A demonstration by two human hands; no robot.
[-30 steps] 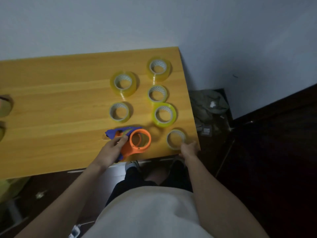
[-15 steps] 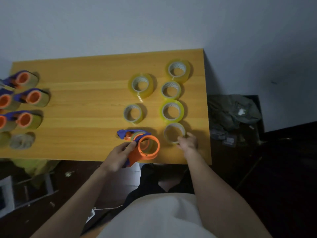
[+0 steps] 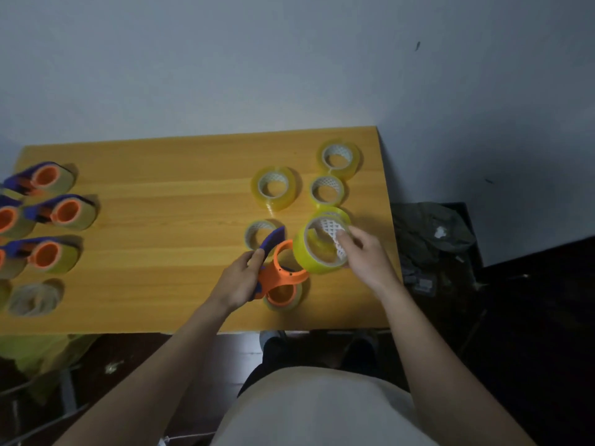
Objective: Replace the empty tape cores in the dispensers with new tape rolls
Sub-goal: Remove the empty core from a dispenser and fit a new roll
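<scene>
My left hand (image 3: 240,281) grips an orange and blue tape dispenser (image 3: 279,265), lifted and tilted above the wooden table (image 3: 161,246). My right hand (image 3: 367,257) pinches a yellow tape roll (image 3: 317,249) with a white mesh core, held tilted right beside the dispenser's orange ring. A thin, nearly empty roll (image 3: 283,299) lies on the table under the dispenser. More rolls lie behind: one small (image 3: 259,235), one thick (image 3: 273,189), and two at the far right (image 3: 326,189) (image 3: 339,157).
Several dispensers loaded with tape (image 3: 59,214) stand at the table's left end, and a clear empty core (image 3: 33,299) lies in front of them. A dark bag (image 3: 431,233) sits on the floor right of the table. The wall is behind.
My right hand has left the thin roll at the front and lifted a yellow roll off the table up to the dispenser. The left hand raised the dispenser. The camera view shifted left.
</scene>
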